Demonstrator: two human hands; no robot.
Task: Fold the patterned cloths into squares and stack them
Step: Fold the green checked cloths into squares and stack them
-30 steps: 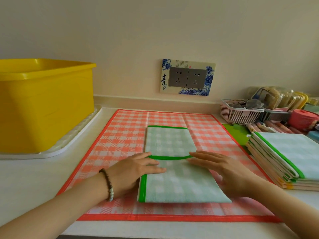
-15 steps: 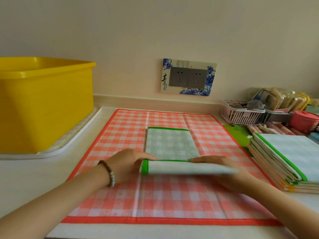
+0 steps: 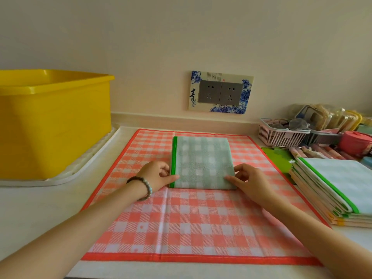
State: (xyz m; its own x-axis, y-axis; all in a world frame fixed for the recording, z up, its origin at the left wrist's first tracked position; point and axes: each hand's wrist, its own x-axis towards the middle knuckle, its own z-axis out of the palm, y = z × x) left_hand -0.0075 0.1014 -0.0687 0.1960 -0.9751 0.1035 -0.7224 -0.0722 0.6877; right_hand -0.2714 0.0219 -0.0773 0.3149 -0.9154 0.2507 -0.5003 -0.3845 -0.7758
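Cream wall, blue-floral double socket plate; pale countertop; soft even light.

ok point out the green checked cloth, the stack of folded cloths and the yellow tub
green checked cloth (image 3: 201,162), head view, middle of its folded top face
stack of folded cloths (image 3: 340,178), head view, top cloth's pale face
yellow tub (image 3: 54,127), head view, its front wall

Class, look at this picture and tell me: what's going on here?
A person is folding a green checked cloth on top of an orange checked cloth. The left hand and right hand pinch its near corners, and it lies folded to a rough square. A stack of folded cloths sits to the right.
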